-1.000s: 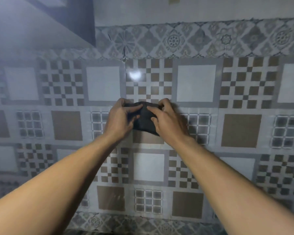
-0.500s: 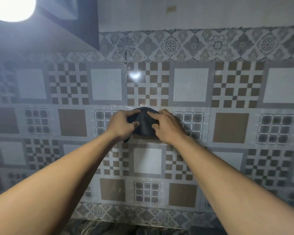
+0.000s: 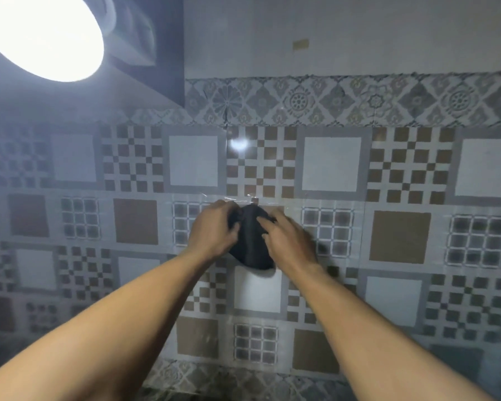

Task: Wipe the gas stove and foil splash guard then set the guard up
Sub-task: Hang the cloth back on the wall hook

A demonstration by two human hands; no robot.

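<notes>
1. Left hand (image 3: pixel 214 230), right hand (image 3: pixel 287 241): we clamp our fingers on a dark cloth (image 3: pixel 250 244), one hand each side, held up before the tiled wall (image 3: pixel 399 238).
2. Step, as we judge it: bunching the cloth; a firm, even wad should wipe best.
3. Stove, foil guard: not in view.
4. Surroundings: bright lamp (image 3: pixel 41 36) upper left, glaring; nothing blocks our hands.

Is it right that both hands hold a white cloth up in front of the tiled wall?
Not quite. In the head view the cloth is dark, near black, not white. The left hand and right hand do both hold it in front of the tiled wall.
</notes>
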